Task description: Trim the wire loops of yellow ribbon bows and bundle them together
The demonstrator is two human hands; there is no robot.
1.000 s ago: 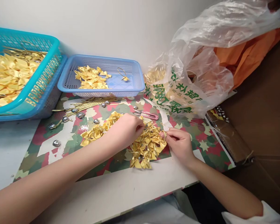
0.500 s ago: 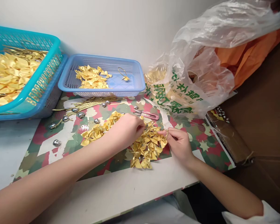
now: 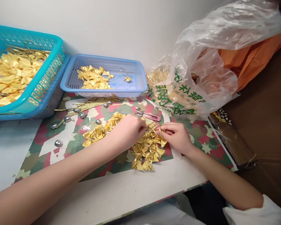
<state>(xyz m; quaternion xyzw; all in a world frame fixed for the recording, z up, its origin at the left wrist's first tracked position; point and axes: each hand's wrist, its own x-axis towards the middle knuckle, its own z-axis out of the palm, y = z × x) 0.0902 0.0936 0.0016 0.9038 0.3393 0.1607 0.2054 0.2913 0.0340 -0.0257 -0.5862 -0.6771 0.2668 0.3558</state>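
Note:
My left hand point(image 3: 130, 129) is closed above a heap of yellow ribbon bows point(image 3: 148, 150) strung with gold wire and silver bells. Its fingertips are turned away, so what it pinches is hidden. My right hand point(image 3: 178, 137) is closed at the heap's right edge, with a loop of gold wire point(image 3: 160, 132) between thumb and fingers. More bows with coiled gold wire point(image 3: 96, 132) lie left of my left hand, partly behind it. Pink-handled thread snips point(image 3: 152, 116) rest just beyond both hands.
Silver bells point(image 3: 58, 143) and a bundle of gold wires point(image 3: 91, 104) lie on the camouflage-patterned sheet. Behind stand a blue basket point(image 3: 103, 92) and a larger turquoise basket point(image 3: 43, 76), both holding bows. A plastic bag point(image 3: 189, 90) slumps at right beside a cardboard box point(image 3: 236, 147).
My right hand has shifted slightly left and up, closer to my left hand, with its fingers on the wire loop. My left hand has hardly moved; the view has shifted slightly.

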